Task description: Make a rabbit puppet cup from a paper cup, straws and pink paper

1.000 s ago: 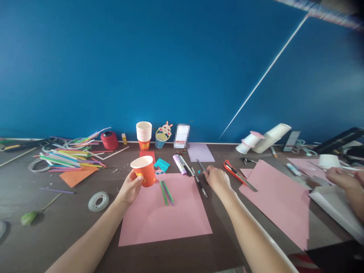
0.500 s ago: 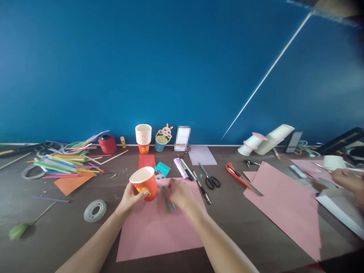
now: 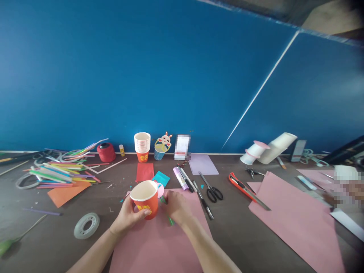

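My left hand [image 3: 127, 216] is wrapped round a red paper cup [image 3: 150, 207] with yellow lettering, its white mouth tilted up towards me. Just right of the cup, my right hand [image 3: 178, 206] is closed in a pinch on a green straw [image 3: 171, 221], which shows above and below the fingers. A small pink paper disc [image 3: 160, 190] sits at the cup's right side, by the straw's upper end. Whether the disc is fixed to the straw or the cup is hidden. Beneath both hands lies a pink paper sheet [image 3: 159, 246].
Behind are stacked cups [image 3: 142, 142] and a blue cup with a rabbit face [image 3: 160, 151]. Scissors [image 3: 212, 189], pens [image 3: 203, 199] and a box cutter [image 3: 247, 189] lie right. Left are colourful straws [image 3: 57, 174] and a tape roll [image 3: 87, 225]. Another person's hand [image 3: 355, 191] is far right.
My view has tipped up slightly, so the table sits lower. Both hands stay close together with the cup and straw; the cup has turned slightly. The other person's hand has shifted.
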`<state>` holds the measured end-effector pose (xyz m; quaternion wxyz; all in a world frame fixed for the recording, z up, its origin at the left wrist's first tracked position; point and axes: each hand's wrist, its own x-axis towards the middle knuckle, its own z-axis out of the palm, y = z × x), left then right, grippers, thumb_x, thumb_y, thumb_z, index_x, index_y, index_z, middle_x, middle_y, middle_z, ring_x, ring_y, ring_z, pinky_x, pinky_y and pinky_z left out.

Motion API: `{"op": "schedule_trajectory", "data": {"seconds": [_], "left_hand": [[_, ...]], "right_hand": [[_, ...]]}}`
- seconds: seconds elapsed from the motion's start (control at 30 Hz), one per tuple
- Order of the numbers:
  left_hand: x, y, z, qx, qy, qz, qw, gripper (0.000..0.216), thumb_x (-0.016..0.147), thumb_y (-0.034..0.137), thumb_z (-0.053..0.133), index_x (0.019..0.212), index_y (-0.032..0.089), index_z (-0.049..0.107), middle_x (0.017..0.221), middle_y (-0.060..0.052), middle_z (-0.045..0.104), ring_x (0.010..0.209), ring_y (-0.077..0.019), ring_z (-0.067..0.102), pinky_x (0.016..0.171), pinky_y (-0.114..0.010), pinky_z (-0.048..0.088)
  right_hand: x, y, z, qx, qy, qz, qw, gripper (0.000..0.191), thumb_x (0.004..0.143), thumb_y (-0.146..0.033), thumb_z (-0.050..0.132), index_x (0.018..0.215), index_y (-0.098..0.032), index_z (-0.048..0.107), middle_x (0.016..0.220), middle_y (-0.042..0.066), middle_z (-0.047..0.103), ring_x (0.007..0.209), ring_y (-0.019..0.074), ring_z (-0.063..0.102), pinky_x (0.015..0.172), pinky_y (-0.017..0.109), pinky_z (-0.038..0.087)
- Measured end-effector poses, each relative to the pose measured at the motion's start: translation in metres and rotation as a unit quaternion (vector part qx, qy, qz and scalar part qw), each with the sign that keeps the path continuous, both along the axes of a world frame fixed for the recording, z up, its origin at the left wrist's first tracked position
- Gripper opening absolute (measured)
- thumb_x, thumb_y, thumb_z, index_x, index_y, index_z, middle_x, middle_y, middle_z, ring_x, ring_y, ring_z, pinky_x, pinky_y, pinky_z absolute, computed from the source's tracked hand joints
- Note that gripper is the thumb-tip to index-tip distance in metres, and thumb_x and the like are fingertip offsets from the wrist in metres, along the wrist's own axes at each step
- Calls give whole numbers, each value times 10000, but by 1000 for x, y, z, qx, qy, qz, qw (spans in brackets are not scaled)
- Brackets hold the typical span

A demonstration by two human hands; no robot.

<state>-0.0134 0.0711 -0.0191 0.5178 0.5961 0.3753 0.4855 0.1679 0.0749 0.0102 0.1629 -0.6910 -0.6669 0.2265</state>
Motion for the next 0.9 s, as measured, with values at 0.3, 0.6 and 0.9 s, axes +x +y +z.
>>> {"op": "schedule_trajectory", "data": {"seconds": [0.3,0.6,0.9], "left_hand": [[3,-4,-1,62,114,7,992,637,627,290,707,1190,155,442,1105,-121,594,1023,-277,546,891,-393,426],[20,-7,11,133,232,1,964,596,603,293,703,1137,191,458,1082,-76,594,984,-240,559,851,-358,442],[28,-11,11,137,236,-29,962,694,589,252,705,1205,221,386,1113,-79,574,1002,-248,547,854,-372,436]], "right_hand": [[24,18,-5,92,273,-60,956,233,715,-372,533,597,-175,494,488,-48,451,420,92,406,410,209,303],[30,18,10,187,552,-116,804,301,663,-432,655,724,-164,536,533,-57,454,408,55,357,363,173,271],[12,4,23,200,590,-40,781,201,700,-344,651,750,-176,553,620,-44,501,500,68,450,433,176,364]]}}
